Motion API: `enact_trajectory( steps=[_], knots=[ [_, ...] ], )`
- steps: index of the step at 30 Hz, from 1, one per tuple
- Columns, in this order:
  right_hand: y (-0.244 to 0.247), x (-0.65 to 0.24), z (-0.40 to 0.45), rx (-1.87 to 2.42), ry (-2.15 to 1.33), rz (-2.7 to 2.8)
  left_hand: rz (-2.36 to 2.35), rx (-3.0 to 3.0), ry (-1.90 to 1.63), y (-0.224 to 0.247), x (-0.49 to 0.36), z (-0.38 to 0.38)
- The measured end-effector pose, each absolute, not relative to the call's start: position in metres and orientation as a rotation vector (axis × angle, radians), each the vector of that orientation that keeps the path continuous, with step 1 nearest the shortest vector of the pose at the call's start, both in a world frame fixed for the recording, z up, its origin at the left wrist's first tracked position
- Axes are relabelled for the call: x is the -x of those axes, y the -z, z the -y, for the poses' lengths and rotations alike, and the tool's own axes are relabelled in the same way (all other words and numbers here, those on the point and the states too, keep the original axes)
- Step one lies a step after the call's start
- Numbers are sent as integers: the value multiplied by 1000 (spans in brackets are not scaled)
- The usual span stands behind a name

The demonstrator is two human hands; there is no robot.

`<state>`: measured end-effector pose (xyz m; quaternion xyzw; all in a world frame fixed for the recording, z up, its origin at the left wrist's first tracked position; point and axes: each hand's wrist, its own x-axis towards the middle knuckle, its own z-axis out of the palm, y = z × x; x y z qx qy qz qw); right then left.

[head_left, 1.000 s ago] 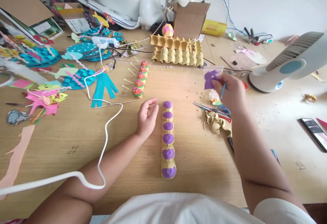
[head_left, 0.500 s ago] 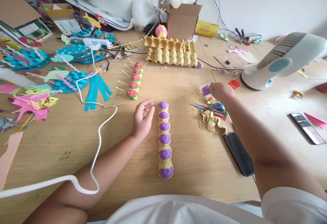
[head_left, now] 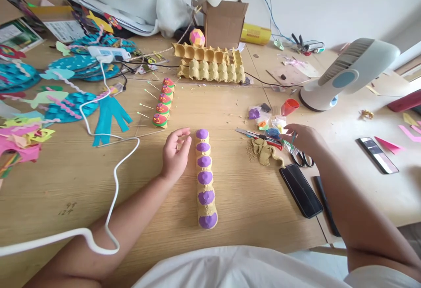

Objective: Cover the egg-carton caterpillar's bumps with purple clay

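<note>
A strip of egg carton (head_left: 206, 187) lies lengthwise in front of me, its row of bumps capped with purple clay. Just left of its far end, my left hand (head_left: 176, 154) rests on the table, fingers loosely curved and apart, holding nothing. My right hand (head_left: 305, 141) hovers at the small clay packets on the right, thumb and fingers parted. Nearest to it are a blue clay packet (head_left: 272, 133) and black-handled scissors (head_left: 302, 158), partly covered by the hand. Purple clay (head_left: 254, 113) sits in a clear packet farther off. A craft knife (head_left: 253, 134) lies beside carton scraps (head_left: 265, 152).
A finished red-and-green carton caterpillar (head_left: 163, 104) with toothpicks stands back left. Behind are uncut egg cartons (head_left: 213, 71). A white cable (head_left: 115, 183) crosses my left forearm. A black phone (head_left: 301, 190), a red cup (head_left: 290, 106) and a fan (head_left: 345, 75) occupy the right.
My right hand has drawn back from the purple clay toward me and right, over the nearer packets. The view has shifted slightly right. My left hand keeps its place beside the carton strip.
</note>
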<state>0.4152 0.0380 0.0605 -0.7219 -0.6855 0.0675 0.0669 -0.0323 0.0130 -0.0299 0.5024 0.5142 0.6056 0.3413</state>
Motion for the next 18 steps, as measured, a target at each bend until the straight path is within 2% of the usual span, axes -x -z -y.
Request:
enact_trajectory(
  steps=[10,18],
  knots=[
    [-38,-398,-54,2215,-98,2172,-1321,-1292,-1582,31,33,-13],
    [-53,-415,-43,2136,-232,1781,-1318,-1241,-1613,31,32,-15]
  ],
)
